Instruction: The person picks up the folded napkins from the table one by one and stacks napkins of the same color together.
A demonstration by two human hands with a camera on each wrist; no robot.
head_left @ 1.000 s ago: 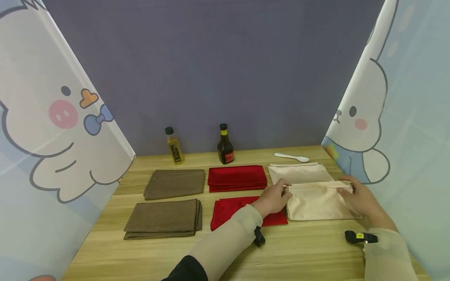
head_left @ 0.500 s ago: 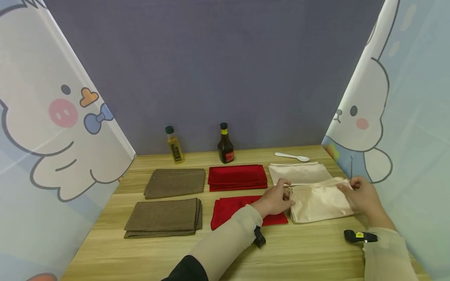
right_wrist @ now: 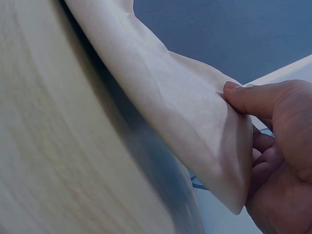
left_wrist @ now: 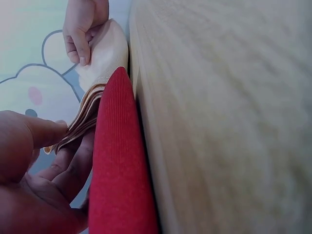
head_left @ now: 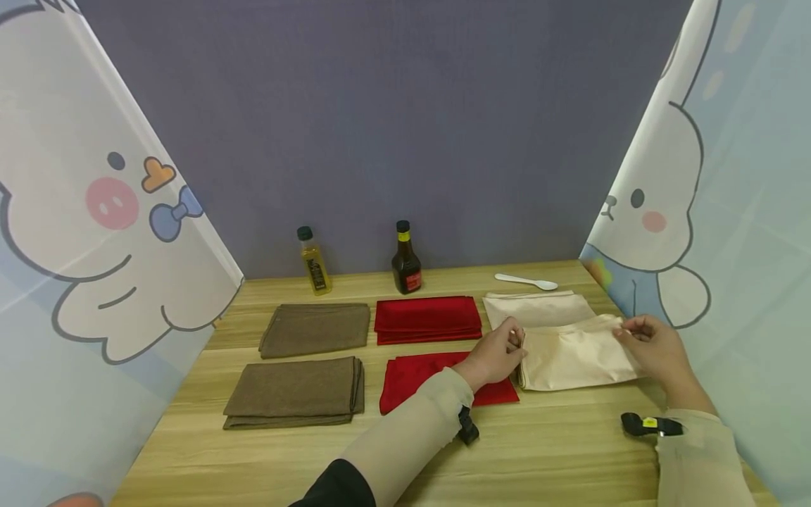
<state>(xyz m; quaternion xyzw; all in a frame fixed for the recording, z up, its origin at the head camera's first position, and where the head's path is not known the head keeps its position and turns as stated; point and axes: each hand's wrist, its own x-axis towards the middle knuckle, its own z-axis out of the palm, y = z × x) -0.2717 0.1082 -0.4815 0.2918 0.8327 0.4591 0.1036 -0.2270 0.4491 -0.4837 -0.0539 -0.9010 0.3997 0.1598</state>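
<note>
A folded cream satin cloth [head_left: 573, 358] is held by both hands at the right of the table. My left hand [head_left: 497, 355] pinches its left edge, thumb above and fingers beneath the stacked layers, as the left wrist view shows. At the far right corner my right hand [head_left: 655, 350] pinches the cloth between thumb and fingers. In the right wrist view that end of the cream cloth [right_wrist: 195, 112] is raised off the table. Behind it lies a second folded cream cloth [head_left: 538, 310], partly covered. A folded red cloth [head_left: 418, 377] lies under my left wrist.
Another red cloth [head_left: 427, 320] lies behind the first. Two folded brown cloths [head_left: 294, 391] [head_left: 317, 329] are at the left. An oil bottle [head_left: 315, 264] and a dark sauce bottle [head_left: 406, 260] stand at the back, with a white spoon [head_left: 526, 282] at back right.
The held cream cloth first tilted with its right end up and its front edge nearer, then shifted slightly back. Both hands kept their grip; the other cloths stayed in place.
</note>
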